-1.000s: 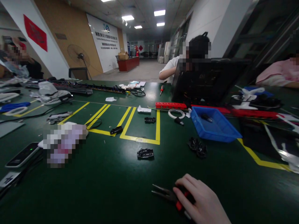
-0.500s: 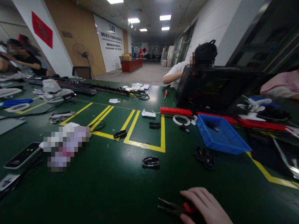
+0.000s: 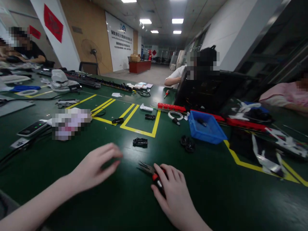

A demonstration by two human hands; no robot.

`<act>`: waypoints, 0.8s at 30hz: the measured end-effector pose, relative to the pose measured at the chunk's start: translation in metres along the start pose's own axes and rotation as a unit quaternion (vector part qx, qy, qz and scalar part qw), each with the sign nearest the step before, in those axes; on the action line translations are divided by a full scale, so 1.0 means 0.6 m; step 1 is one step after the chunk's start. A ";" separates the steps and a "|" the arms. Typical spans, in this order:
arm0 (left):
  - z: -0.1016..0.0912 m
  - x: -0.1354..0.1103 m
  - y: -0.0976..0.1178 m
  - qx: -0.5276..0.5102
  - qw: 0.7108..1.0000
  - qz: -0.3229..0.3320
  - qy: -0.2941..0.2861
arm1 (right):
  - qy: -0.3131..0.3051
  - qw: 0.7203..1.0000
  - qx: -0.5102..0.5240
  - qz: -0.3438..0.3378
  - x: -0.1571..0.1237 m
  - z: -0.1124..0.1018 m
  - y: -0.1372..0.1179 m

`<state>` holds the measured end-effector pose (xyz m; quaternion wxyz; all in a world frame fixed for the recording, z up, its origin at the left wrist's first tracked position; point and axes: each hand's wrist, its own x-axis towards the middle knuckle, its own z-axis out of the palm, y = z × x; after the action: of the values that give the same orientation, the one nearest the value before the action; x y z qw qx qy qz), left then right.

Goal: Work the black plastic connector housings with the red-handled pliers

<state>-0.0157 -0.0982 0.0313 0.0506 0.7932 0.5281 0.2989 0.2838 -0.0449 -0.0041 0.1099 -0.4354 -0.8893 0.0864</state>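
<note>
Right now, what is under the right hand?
Red-handled pliers: their nose and part of the handles show. The right hand covers the rest, so the handle ends can't be seen.

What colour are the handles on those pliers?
The handles are red and black, seen best in the head view.

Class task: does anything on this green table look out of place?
Mildly: one small black part lies askew across yellow tape, whereas a second black part sits inside a yellow outline.
</note>
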 end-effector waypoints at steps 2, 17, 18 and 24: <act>0.048 0.087 -0.014 -0.025 0.998 -0.027 0.044 | 0.004 1.000 0.018 0.002 0.003 -0.006 -0.012; 0.155 0.175 -0.072 -0.026 0.999 0.035 0.004 | -0.020 0.996 0.080 0.013 0.007 -0.003 -0.008; 0.155 0.176 -0.070 -0.029 0.999 0.033 0.003 | -0.032 0.996 0.081 0.013 0.007 -0.004 -0.005; 0.151 0.180 -0.057 -0.056 0.998 -0.008 0.012 | -0.075 0.993 0.089 0.006 -0.003 -0.013 0.013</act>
<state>0.0327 0.0317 -0.0110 0.0906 0.7812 0.5173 0.3375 0.2929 -0.0414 0.0013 0.0811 -0.4217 -0.8810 0.1984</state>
